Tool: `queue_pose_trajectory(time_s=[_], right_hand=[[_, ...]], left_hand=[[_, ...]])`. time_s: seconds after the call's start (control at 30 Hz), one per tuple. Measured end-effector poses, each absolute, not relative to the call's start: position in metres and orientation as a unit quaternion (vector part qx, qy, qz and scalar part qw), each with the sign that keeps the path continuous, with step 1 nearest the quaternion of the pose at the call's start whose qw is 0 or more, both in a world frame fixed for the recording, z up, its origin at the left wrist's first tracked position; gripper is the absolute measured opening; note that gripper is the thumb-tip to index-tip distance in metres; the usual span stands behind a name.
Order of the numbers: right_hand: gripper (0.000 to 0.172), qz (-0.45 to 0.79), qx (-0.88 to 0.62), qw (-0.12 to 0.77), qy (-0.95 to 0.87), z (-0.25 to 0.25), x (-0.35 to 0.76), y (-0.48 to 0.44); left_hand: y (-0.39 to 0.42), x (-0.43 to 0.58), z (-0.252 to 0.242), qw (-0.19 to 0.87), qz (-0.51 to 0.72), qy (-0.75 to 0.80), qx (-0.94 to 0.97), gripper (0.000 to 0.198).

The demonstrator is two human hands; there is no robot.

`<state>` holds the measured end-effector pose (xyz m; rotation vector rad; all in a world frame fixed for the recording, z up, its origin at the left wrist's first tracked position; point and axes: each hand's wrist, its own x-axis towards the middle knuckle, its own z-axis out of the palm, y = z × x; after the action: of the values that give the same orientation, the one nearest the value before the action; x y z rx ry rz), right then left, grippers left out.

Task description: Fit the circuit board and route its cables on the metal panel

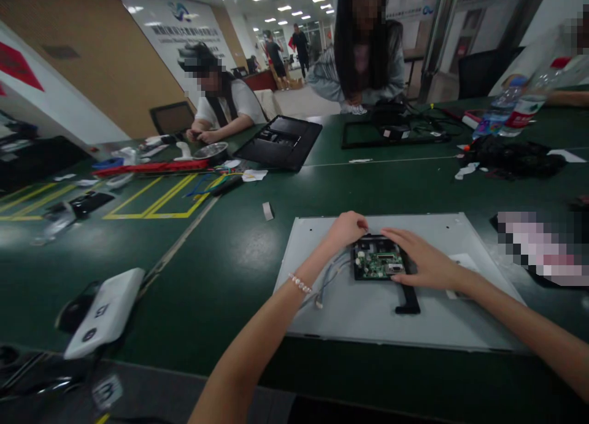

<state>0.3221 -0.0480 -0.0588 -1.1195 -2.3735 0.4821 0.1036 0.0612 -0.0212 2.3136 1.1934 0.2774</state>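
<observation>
A green circuit board (378,263) sits in a black plastic housing (363,277) on a pale metal panel (322,323). At the housing's upper left corner, my left hand (347,229) is closed, its fingertips pinched together; whatever they pinch is too small to make out. My right hand (426,261) rests along the housing's right side with its fingers stretched out. Its fingertips reach the top edge and its thumb is apart, near the lower right corner. Grey cables (327,281) run out to the left of the board. Below my right hand a black arm (408,301) extends from the housing.
A white device (108,313) lies at the left table edge. Farther back are a black panel (280,143), a black frame (350,135), bottles (522,108) and a dark bundle (510,157). A small grey piece (267,211) lies left of the panel. Other people are across the table.
</observation>
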Motion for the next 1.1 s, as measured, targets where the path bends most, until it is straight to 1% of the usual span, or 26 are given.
queue_pose_trajectory(time_s=[0.07, 0.17, 0.2, 0.23, 0.33, 0.37, 0.43, 0.67, 0.77, 0.93, 1.1], right_hand=[[0.092, 0.176, -0.409, 0.236, -0.864, -0.059, 0.322, -0.049], [0.093, 0.177, -0.410, 0.241, -0.862, -0.061, 0.321, -0.049], [0.093, 0.176, -0.413, 0.240, -0.861, -0.062, 0.321, -0.050], [0.093, 0.175, -0.416, 0.239, -0.860, -0.063, 0.321, -0.050], [0.093, 0.169, -0.424, 0.236, -0.858, -0.065, 0.321, -0.052], [0.093, 0.167, -0.425, 0.235, -0.858, -0.066, 0.321, -0.052], [0.094, 0.165, -0.429, 0.230, -0.858, -0.066, 0.321, -0.053], [0.093, 0.170, -0.446, 0.208, -0.854, -0.063, 0.323, -0.055], [0.093, 0.170, -0.451, 0.196, -0.854, -0.063, 0.324, -0.056], [0.091, 0.169, -0.452, 0.189, -0.855, -0.061, 0.323, -0.057], [0.088, 0.168, -0.450, 0.195, -0.855, -0.060, 0.323, -0.057]], left_hand=[[0.050, 0.104, -0.029, 0.223, 0.148, 0.478, 0.837, 0.014], [0.037, 0.101, -0.042, 0.200, 0.233, 0.514, 0.801, 0.029], [0.034, 0.100, -0.046, 0.197, 0.256, 0.513, 0.795, 0.031], [0.031, 0.099, -0.049, 0.193, 0.270, 0.505, 0.797, 0.030], [0.027, 0.095, -0.053, 0.166, 0.253, 0.466, 0.831, 0.012], [0.026, 0.094, -0.054, 0.157, 0.240, 0.456, 0.843, 0.011], [0.026, 0.093, -0.054, 0.149, 0.226, 0.439, 0.857, 0.014], [0.032, 0.082, -0.053, 0.191, 0.239, 0.360, 0.881, 0.018], [0.033, 0.076, -0.053, 0.187, 0.220, 0.330, 0.899, 0.024], [0.031, 0.077, -0.052, 0.167, 0.194, 0.344, 0.903, 0.028], [0.029, 0.081, -0.051, 0.177, 0.209, 0.383, 0.882, 0.031]])
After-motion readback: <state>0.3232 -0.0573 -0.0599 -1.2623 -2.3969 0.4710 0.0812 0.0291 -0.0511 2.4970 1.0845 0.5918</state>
